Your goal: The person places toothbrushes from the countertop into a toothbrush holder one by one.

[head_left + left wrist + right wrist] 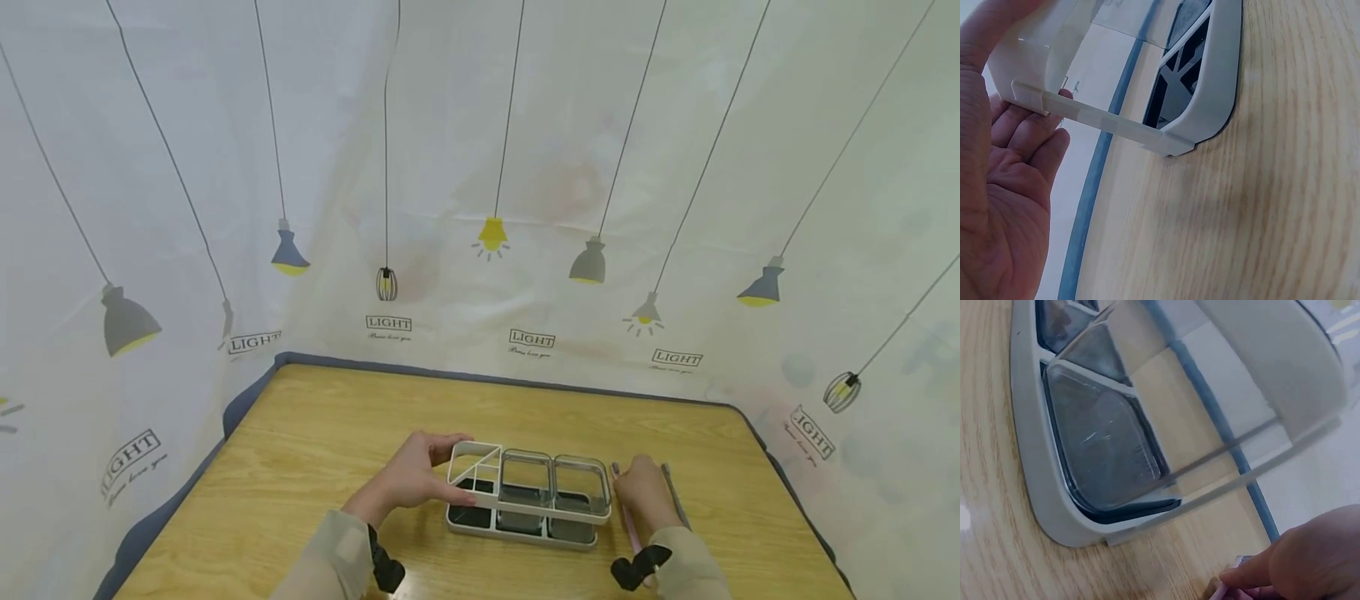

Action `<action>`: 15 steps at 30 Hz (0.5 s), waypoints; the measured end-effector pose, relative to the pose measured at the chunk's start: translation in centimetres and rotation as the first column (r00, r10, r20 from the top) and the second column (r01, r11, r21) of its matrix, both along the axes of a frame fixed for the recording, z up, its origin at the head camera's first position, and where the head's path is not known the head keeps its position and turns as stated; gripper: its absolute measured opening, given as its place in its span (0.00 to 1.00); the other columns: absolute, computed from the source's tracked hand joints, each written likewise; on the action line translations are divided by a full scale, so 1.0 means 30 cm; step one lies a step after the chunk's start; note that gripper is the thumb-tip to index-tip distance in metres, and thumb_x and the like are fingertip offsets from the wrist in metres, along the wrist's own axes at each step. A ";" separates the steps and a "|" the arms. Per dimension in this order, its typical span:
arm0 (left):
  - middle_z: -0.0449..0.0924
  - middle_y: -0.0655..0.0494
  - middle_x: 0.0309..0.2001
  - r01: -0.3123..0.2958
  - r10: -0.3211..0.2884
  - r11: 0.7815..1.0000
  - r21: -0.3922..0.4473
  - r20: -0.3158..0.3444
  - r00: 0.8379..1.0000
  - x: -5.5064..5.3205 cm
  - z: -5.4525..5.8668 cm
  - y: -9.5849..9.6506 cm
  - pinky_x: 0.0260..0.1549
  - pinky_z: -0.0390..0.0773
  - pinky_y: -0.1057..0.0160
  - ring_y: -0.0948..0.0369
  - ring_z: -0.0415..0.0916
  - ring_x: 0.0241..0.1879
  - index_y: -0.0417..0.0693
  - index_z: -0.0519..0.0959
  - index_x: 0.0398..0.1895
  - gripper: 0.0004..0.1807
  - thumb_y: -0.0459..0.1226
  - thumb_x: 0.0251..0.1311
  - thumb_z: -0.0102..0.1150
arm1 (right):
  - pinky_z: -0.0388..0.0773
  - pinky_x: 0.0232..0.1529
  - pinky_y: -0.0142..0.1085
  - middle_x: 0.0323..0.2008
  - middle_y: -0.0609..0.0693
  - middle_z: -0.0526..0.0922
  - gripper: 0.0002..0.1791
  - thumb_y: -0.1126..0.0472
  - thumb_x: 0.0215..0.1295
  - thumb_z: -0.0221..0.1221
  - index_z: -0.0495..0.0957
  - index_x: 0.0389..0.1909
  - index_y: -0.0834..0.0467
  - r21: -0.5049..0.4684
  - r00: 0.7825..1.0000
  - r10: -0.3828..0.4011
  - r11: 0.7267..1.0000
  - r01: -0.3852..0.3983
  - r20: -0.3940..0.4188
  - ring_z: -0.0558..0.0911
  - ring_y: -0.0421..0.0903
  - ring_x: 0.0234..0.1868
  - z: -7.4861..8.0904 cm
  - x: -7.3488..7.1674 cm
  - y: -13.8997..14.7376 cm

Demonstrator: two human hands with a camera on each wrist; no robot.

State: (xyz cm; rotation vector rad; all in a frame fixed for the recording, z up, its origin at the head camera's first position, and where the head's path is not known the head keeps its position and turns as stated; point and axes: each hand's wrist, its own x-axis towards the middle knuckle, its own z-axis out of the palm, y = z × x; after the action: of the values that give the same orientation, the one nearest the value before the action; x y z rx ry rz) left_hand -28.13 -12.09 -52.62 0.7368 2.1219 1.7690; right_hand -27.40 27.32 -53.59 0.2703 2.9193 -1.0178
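Observation:
A white two-tier toothbrush holder (pixel 517 505) stands on the table, with two clear cups (pixel 582 483) in its upper tier and a divided section at its left. My left hand (pixel 411 473) grips the upper left end, thumb in front and fingers behind. The left wrist view shows these fingers (pixel 1029 134) curled by the white upper tier (pixel 1019 62). Right of the holder, my right hand (pixel 647 490) pinches a slim pink toothbrush (pixel 628 523). Its tip (pixel 1221 591) shows between thumb and finger in the right wrist view. A grey toothbrush (pixel 675 496) lies beside that hand, partly hidden by the wrist.
The wooden table (pixel 360 408) has a dark blue edge (pixel 480 377) at the back. A pale curtain (pixel 450 167) printed with hanging lamps surrounds it on the back and both sides. The holder's dark lower base (pixel 517 525) sits flat on the wood.

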 end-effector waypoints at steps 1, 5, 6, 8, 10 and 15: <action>0.83 0.39 0.61 -0.002 0.002 1.000 0.000 0.002 1.000 0.002 0.000 0.000 0.64 0.71 0.36 0.40 0.76 0.66 0.43 0.81 0.68 0.41 0.35 0.46 0.88 | 0.74 0.28 0.43 0.24 0.56 0.75 0.06 0.72 0.59 0.57 0.71 0.25 0.66 -0.005 1.000 0.002 1.000 -0.002 0.002 0.74 0.53 0.27 0.001 0.003 0.003; 0.83 0.42 0.62 -0.011 0.011 1.000 -0.020 -0.011 1.000 0.005 0.003 0.001 0.65 0.72 0.39 0.44 0.77 0.66 0.45 0.81 0.68 0.41 0.36 0.46 0.88 | 0.68 0.25 0.38 0.22 0.53 0.72 0.11 0.71 0.58 0.57 0.69 0.19 0.60 -0.025 1.000 0.000 1.000 0.000 0.021 0.73 0.52 0.25 0.015 0.013 0.009; 0.84 0.44 0.62 -0.016 0.016 0.999 -0.028 -0.016 1.000 0.006 0.005 0.001 0.65 0.72 0.40 0.45 0.77 0.66 0.45 0.81 0.68 0.42 0.37 0.46 0.88 | 0.68 0.25 0.38 0.22 0.53 0.72 0.11 0.71 0.58 0.57 0.69 0.18 0.60 -0.031 1.000 0.000 1.000 0.001 0.026 0.73 0.52 0.26 0.022 0.015 0.008; 0.84 0.48 0.62 -0.026 0.025 0.999 -0.048 -0.026 0.999 0.007 0.008 0.000 0.66 0.73 0.42 0.49 0.77 0.66 0.47 0.81 0.68 0.42 0.38 0.46 0.88 | 0.69 0.27 0.39 0.24 0.54 0.74 0.11 0.71 0.59 0.57 0.71 0.19 0.60 -0.035 0.999 -0.003 0.999 0.004 0.036 0.75 0.54 0.29 0.037 0.019 0.007; 0.84 0.51 0.62 -0.032 0.030 0.998 -0.059 -0.030 0.999 0.009 0.010 0.000 0.66 0.74 0.43 0.53 0.77 0.66 0.48 0.81 0.69 0.43 0.38 0.46 0.89 | 0.71 0.28 0.39 0.25 0.55 0.76 0.09 0.71 0.59 0.58 0.74 0.20 0.62 -0.033 0.999 0.000 0.999 0.001 0.037 0.76 0.55 0.31 0.048 0.020 0.007; 0.84 0.53 0.62 -0.035 0.033 0.997 -0.070 -0.025 0.999 0.011 0.011 0.000 0.66 0.74 0.43 0.54 0.77 0.67 0.48 0.81 0.69 0.43 0.39 0.46 0.89 | 0.72 0.27 0.39 0.27 0.57 0.76 0.05 0.72 0.59 0.56 0.73 0.25 0.66 -0.066 0.999 0.002 0.998 0.000 0.032 0.75 0.54 0.30 0.060 0.020 0.013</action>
State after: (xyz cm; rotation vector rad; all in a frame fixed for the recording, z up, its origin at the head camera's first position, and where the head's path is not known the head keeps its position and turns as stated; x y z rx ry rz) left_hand -27.80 -12.09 -52.28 0.7109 2.2130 1.7002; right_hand -26.81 27.72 -51.78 0.2795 2.8508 -1.0967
